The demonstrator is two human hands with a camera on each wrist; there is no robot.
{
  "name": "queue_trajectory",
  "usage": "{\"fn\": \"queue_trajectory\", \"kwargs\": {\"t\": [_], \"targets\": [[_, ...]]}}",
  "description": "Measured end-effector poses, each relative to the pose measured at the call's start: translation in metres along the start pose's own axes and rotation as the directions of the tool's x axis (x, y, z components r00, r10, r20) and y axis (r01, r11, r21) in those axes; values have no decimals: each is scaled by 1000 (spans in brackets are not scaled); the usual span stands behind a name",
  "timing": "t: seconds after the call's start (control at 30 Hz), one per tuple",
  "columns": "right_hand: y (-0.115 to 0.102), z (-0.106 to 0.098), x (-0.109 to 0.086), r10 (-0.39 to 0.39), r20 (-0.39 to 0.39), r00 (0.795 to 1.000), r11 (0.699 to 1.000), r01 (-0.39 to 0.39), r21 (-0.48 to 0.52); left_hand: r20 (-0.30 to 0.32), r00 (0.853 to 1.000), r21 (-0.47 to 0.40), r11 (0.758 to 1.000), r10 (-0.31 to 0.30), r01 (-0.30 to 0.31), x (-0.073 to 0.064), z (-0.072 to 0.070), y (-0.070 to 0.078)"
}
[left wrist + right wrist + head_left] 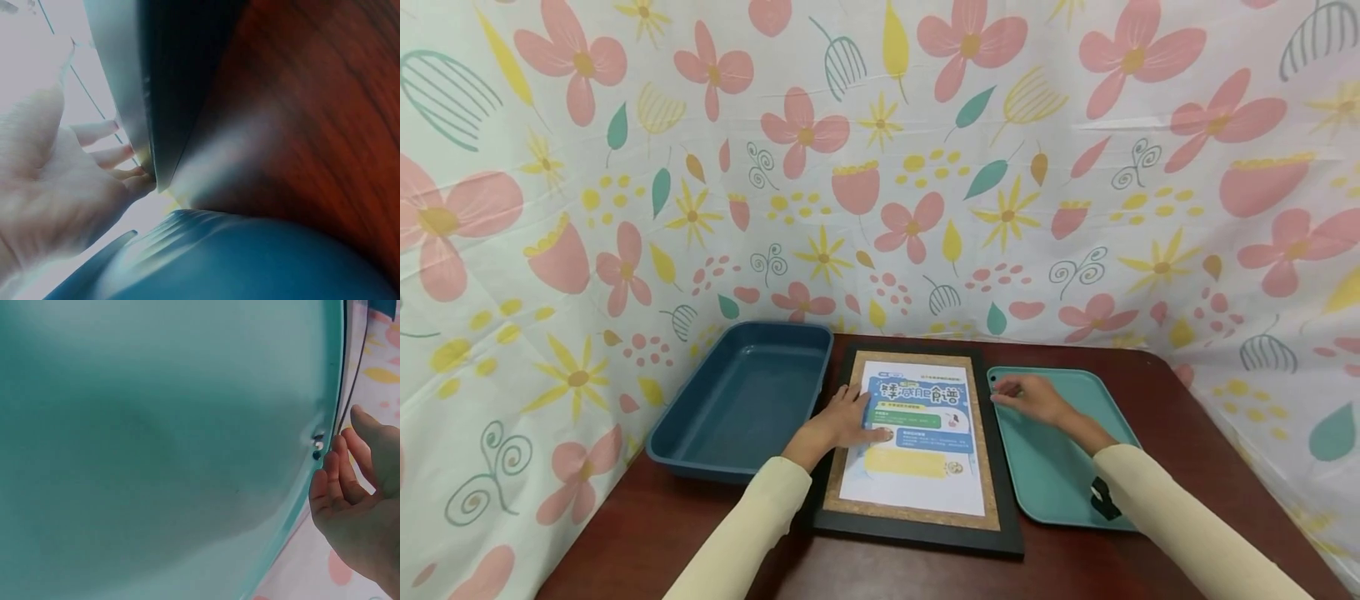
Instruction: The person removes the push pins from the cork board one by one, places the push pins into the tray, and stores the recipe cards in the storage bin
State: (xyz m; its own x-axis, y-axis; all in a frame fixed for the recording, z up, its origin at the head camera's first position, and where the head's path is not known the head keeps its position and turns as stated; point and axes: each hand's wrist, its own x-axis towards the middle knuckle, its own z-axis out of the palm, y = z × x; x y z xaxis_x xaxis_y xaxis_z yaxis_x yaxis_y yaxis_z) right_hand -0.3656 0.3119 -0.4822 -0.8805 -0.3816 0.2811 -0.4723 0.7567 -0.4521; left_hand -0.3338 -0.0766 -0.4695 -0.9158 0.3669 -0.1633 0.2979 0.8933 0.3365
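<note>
My left hand (842, 418) lies with fingers spread on the left side of a printed sheet (917, 492). The sheet, with blue, green and yellow panels, is on a black-framed cork board (913, 517). Over the far left part of a teal tray (1037, 475) is my right hand (1032, 398), its fingers bent loosely and nothing visible between them. In the right wrist view, small dark and white pieces (318, 444) lie at the tray's edge, just beside the fingertips (319, 481); their kind is too small to make out.
A deep blue bin (737, 417) stands left of the board on the dark wood table (647, 525). A flower-printed cloth (880, 167) hangs behind the table and along its sides. A small black object (1103, 500) shows beside the right sleeve, over the tray's near edge.
</note>
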Motion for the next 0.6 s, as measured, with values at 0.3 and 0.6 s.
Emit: {"fn": "queue_trajectory", "kwargs": {"t": [0.3,0.6], "targets": [[-18,10,4,-43,39,998,999,43,-10,-10,1000,3,1000,3,-3,1,2,-3],[-32,20,0,-105,72,992,994,104,15,-19,1000,-10,1000,5,-6,-2,3,-2]]}}
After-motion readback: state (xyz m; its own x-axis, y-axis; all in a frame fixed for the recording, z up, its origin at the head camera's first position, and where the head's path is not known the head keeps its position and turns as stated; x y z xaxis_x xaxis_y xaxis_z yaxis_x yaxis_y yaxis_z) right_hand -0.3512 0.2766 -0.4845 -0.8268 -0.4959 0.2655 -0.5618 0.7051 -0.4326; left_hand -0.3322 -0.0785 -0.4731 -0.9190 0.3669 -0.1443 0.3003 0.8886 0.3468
